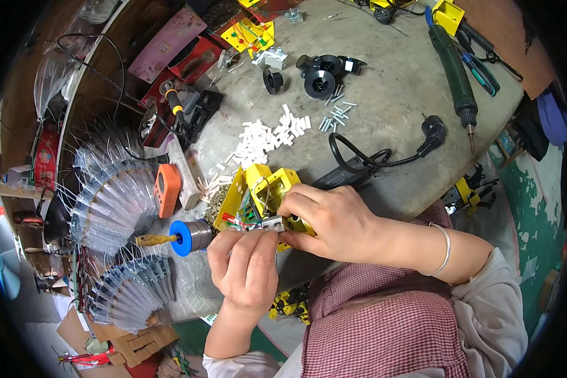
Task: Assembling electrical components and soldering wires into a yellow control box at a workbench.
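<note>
Both my hands meet at the near edge of the table over an opened yellow plastic housing (282, 181) with thin coloured wires inside. My right hand (327, 220) is closed round the housing's right side, thumb and fingers near a small silver-grey block (272, 223). From the left, my left hand (244, 268) pinches at the near end of that block, beside red and green wires (230, 218); its fingertips partly hide what they grip. Just left stands a blue spool of solder wire (183, 238), with a wooden-handled tool (154, 240) stuck through its middle.
Beyond the housing lie white plastic pieces (258, 140), loose screws (338, 114) and black spools (319, 83). A black plug cord (431, 131), green electric screwdriver (452, 75) and pliers (483, 75) are at right. Left are an orange device (167, 189), soldering iron (172, 101) and fanned clear-bagged parts (113, 211).
</note>
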A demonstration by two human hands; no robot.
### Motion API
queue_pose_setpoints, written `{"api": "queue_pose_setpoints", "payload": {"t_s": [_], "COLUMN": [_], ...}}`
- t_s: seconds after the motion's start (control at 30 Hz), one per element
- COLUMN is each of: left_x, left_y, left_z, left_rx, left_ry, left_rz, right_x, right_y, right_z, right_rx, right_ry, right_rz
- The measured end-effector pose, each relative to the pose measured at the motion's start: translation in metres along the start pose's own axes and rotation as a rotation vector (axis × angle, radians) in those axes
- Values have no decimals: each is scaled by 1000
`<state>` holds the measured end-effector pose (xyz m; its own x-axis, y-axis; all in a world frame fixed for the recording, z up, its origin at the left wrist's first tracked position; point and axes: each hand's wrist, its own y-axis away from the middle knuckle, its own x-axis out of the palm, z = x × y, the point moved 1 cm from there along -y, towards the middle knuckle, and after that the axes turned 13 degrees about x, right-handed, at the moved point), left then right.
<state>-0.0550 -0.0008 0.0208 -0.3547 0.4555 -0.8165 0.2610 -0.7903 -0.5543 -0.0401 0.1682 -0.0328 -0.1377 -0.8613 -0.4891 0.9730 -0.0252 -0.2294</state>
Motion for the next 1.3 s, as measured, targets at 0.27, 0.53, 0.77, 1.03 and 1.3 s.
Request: {"api": "queue_pose_setpoints", "payload": {"t_s": [0.27, 0.53, 0.77, 1.03, 1.3], "left_x": [3, -3, -7, -10, -18], "left_y": [-8, 8, 0, -14, 8], "left_z": [9, 4, -10, -9, -7], "left_rx": [29, 53, 32, -48, -141], "left_ry": [153, 25, -28, 85, 39], "left_rz": [12, -10, 49, 132, -23], "right_x": [-3, -4, -2, -4, -9], "right_y": [0, 1, 0, 0, -3], "right_z": [-1, 1, 1, 0, 2], "right_rx": [-27, -32, -69, -103, -94], "right_ry": [41, 16, 17, 46, 36], "right_rz": [1, 17, 20, 31, 102]}}
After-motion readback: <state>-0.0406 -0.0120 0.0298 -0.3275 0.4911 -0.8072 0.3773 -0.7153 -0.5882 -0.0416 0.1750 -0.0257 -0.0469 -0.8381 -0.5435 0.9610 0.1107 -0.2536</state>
